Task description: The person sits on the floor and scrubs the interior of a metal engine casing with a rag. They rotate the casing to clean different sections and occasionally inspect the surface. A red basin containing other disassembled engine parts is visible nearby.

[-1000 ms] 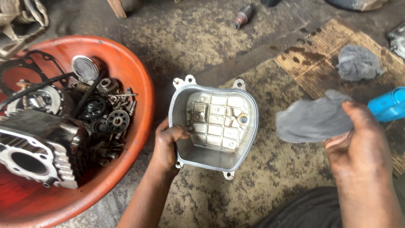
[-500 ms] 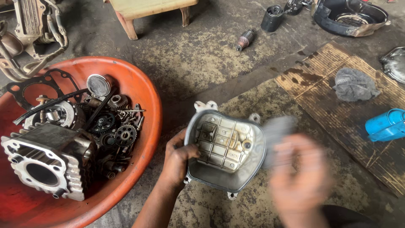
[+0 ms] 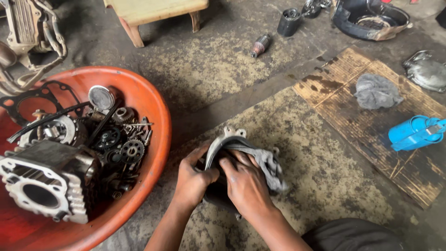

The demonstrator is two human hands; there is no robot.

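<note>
1. Engine cover (image 3: 232,137): cast grey metal, with mounting lugs at its edge. It lies low centre of the view, above the stained floor (image 3: 297,186) and just right of the basin. It is tilted up on edge; its long axis runs from the far lug, near the top of the view, back toward the person. Which way the hollow side faces cannot be told, since hands and cloth cover most of it.
2. Left hand (image 3: 193,179): fingers curled and clamped on the near left edge of the engine cover, thumb over the rim.
3. Right hand (image 3: 246,186): fingers together and bent, pressing the grey rag into the cover from the right.
4. Grey rag (image 3: 269,162): draped over the upper rim of the cover and down its right side, bunched under the right hand.
5. Orange basin (image 3: 153,107): round, at left, touching the floor; holds a finned cylinder block (image 3: 46,181), gears (image 3: 131,149), a black gasket (image 3: 28,95) and small parts.
6. Second rag (image 3: 377,91): crumpled, grey, on a cardboard sheet (image 3: 371,130) at right, well apart from the hands.
7. Blue container (image 3: 413,132): lying on its side on the cardboard, near the right edge.
8. Wooden stool (image 3: 153,11): at the top, partly out of view.
</note>
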